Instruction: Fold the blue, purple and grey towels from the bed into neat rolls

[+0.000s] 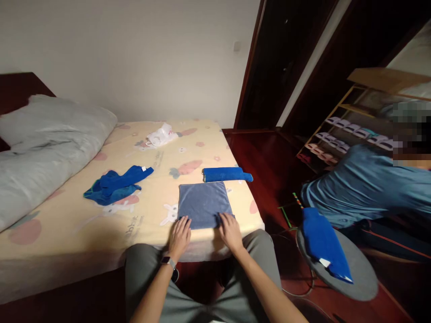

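Observation:
A grey-blue towel (204, 202) lies flat and square on the bed near its front edge. My left hand (179, 236) rests on its near left corner, fingers lying on the cloth edge. My right hand (230, 230) rests on its near right corner in the same way. Neither hand has the cloth lifted. Just behind the flat towel lies a rolled bright blue towel (226, 174). A crumpled blue towel (114, 185) sits further left on the bed.
The bed (84, 220) has a cream cartoon-print sheet, a grey duvet (40, 143) at the left and a white plastic bag (160, 135) at the back. A round grey stool (362, 273) bearing a blue towel (323, 244) stands at my right. Another person in blue (370, 184) crouches beyond, near a shoe rack (350, 134).

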### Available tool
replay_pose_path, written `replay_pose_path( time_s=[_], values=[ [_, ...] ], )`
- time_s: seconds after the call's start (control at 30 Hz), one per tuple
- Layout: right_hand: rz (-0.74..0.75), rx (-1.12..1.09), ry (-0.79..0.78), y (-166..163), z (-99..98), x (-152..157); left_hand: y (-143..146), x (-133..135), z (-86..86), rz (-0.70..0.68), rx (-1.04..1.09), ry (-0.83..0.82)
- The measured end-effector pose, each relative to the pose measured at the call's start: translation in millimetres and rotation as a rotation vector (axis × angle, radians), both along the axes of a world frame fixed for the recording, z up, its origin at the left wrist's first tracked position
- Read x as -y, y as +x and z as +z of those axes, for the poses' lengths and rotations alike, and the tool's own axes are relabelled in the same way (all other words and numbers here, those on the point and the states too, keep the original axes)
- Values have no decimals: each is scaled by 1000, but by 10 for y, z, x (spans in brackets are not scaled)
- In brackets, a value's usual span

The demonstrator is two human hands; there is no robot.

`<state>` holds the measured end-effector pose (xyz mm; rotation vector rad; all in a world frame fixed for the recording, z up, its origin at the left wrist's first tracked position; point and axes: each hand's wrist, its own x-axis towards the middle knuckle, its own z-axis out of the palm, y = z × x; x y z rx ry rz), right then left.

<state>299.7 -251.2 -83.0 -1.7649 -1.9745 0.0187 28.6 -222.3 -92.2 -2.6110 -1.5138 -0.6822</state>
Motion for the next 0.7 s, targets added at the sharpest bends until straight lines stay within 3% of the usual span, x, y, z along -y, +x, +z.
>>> replay_pose_path(
  time_s=[0.1,0.2,0.33,0.5,0.7],
  values=[
    [254,68,-26,-361,-84,-5,187,-11,1,-123,-138,-39],
    [321,108,-62,-443,-241,-26,171,-16,-82,-99,-183,-72],
    [294,151,-80,-95,-385,-18,-85,1,-171,-75,-198,-118],
    [192,190,-90,417,-429,6,-278,12,-191,-37,-178,-158],
    [186,181,-131,504,-428,-26,-310,-41,-212,-54,-112,-207]
  ],
)
